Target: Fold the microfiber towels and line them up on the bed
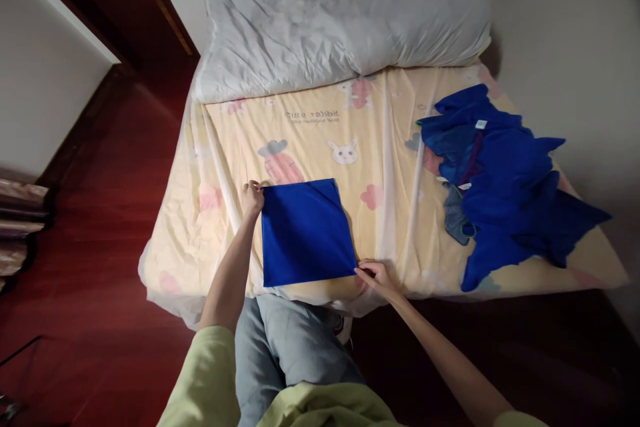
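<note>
A blue cloth (307, 233) lies flat as a near square close to the bed's front edge. My left hand (253, 198) pinches its far left corner. At the near right corner, the fingertips of my right hand (375, 275) are closed on the cloth's edge. On the right side of the bed is a crumpled heap of blue cloths (510, 193), with small white tags and a grey-blue piece showing at its left side. Neither hand touches the heap.
The bed (310, 140) has a yellow sheet printed with rabbits and carrots. A pale grey folded quilt (345, 20) lies across its far end. A wall stands at the right, and folded fabric (20, 227) shows at the far left above the red floor (110, 213).
</note>
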Motion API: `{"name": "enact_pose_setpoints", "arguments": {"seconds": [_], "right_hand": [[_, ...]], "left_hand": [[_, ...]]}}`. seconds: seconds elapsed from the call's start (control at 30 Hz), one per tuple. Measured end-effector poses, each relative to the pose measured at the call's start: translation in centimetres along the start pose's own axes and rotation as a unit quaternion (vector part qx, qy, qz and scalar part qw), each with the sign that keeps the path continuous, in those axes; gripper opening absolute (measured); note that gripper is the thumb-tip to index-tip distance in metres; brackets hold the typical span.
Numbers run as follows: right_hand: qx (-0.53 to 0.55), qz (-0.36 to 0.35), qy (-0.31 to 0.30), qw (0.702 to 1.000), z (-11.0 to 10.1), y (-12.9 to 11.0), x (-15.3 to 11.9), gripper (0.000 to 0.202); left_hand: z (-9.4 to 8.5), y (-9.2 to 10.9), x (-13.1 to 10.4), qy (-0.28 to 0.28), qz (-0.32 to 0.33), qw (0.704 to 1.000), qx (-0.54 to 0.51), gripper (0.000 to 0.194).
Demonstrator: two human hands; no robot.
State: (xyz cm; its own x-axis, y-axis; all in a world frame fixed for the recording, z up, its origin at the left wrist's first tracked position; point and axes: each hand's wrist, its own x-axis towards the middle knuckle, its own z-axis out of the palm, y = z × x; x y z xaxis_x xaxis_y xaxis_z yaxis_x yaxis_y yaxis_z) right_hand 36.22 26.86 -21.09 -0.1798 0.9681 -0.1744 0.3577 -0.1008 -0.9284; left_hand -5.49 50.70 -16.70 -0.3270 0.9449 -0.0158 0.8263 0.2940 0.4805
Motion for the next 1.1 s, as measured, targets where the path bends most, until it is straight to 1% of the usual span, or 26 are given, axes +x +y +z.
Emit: {"name": "enact_pose_setpoints", "arguments": {"seconds": [0.07,0.13,0.17,0.23,0.3,0.33,0.4,0.47,0.53,0.6,0.67,0.73,0.8,0.97,1.1], "right_hand": [[0.005,0.019,-0.008,1.0,0.0,-0.3,-0.1,0.042],[0.019,0.049,-0.004,0.999,-0.1,-0.7,0.0,0.047],[0.029,0.066,0.005,0.997,-0.2,-0.9,0.3,0.048],[0.049,0.088,0.028,0.995,-0.4,-1.6,1.7,0.048],[0.057,0.095,0.048,0.993,-0.5,-2.6,4.5,0.051],[0.053,0.096,0.057,0.992,-0.4,-3.3,6.5,0.052],[0.031,0.094,0.082,0.992,-0.1,-5.0,11.4,0.05],[-0.014,0.096,0.103,0.99,0.5,-7.1,16.7,0.039],[-0.094,0.12,0.114,0.982,1.2,-9.3,21.4,0.031],[-0.182,0.121,0.118,0.969,1.7,-11.0,24.8,0.027],[-0.247,0.12,0.112,0.955,1.9,-11.9,26.8,0.022],[-0.283,0.123,0.102,0.946,1.9,-11.9,27.8,0.017],[-0.306,0.12,0.099,0.939,1.5,-11.3,28.2,0.016],[-0.358,0.094,0.112,0.922,0.3,-9.8,28.5,0.023],[-0.376,0.062,0.108,0.918,0.6,-9.8,28.6,0.026]], "left_hand": [[0.1,0.8,-2.9,0.051,0.044,0.998,0.008,0.041],[0.3,1.4,-7.0,0.081,0.101,0.991,0.019,0.046],[0.5,1.4,-9.4,0.078,0.124,0.989,0.019,0.047],[1.0,0.9,-14.2,0.049,0.179,0.983,0.013,0.05],[1.7,-0.2,-18.3,0.03,0.201,0.979,0.006,0.053],[2.0,-0.9,-19.9,0.028,0.196,0.98,0.002,0.054],[2.8,-2.1,-22.0,0.025,0.178,0.984,0.0,0.056],[3.4,-3.0,-22.8,0.027,0.165,0.986,0.003,0.056],[3.8,-3.4,-22.9,0.033,0.165,0.986,0.004,0.056],[4.0,-3.5,-22.7,0.045,0.169,0.985,0.0,0.056],[4.0,-3.4,-22.7,0.053,0.172,0.984,-0.005,0.055],[4.0,-3.3,-22.7,0.053,0.17,0.984,-0.011,0.055],[4.0,-3.3,-22.8,0.049,0.166,0.985,-0.016,0.055],[4.0,-3.4,-22.8,0.042,0.169,0.985,-0.011,0.055],[3.9,-3.2,-22.7,0.034,0.161,0.986,-0.004,0.055]]}}
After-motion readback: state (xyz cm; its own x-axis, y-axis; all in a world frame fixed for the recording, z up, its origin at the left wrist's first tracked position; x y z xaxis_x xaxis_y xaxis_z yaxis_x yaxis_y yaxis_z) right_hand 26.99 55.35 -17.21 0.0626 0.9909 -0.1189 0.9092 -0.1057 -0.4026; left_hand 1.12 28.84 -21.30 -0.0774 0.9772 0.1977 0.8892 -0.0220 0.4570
